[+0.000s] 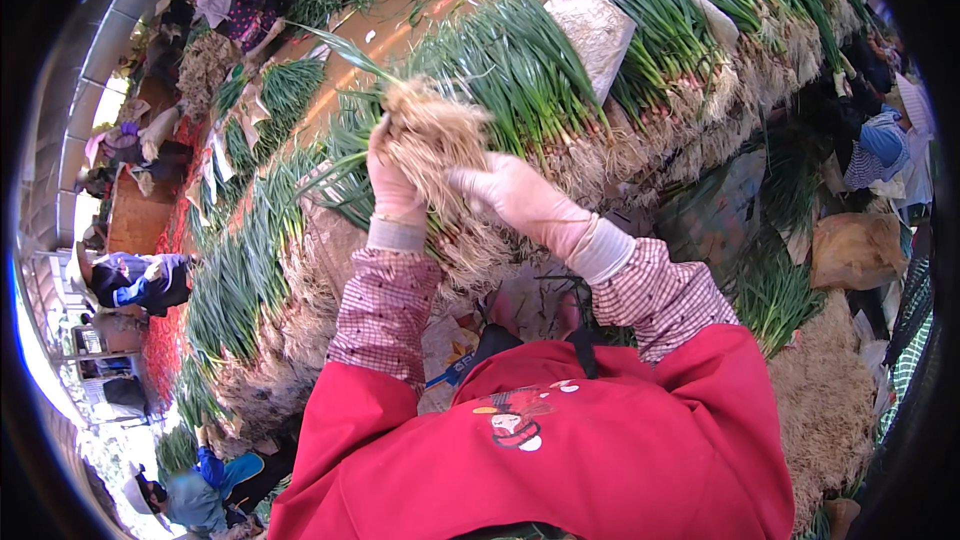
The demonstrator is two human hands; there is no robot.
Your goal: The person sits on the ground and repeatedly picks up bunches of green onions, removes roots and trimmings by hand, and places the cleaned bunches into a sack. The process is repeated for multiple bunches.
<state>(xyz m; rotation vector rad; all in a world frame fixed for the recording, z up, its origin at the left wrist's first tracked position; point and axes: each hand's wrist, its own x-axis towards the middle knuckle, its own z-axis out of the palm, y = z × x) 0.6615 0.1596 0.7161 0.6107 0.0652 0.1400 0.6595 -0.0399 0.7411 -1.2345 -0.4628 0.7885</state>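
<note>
My left hand (395, 176), in a pale glove, grips a bunch of green-leaved plants, likely scallions or garlic, with its long, straw-coloured roots (439, 139) turned up toward me. At the right side of those roots is my right hand (521, 199), also gloved, its thumb against or just over them; whether it grips any cannot be told. Beneath and beyond both hands runs a long row of like plants (502, 75), green leaves pointing away and roots toward me. The leaves of the held bunch stick out to the left.
A white sack (589, 26) lies among the row. More bundles (240, 270) curve away to the left, and a heap of roots (825, 390) stands at the right. Co-workers (142, 281) are at the far left, lower left (202, 495) and right (881, 142). A brown sack (859, 250) lies at the right.
</note>
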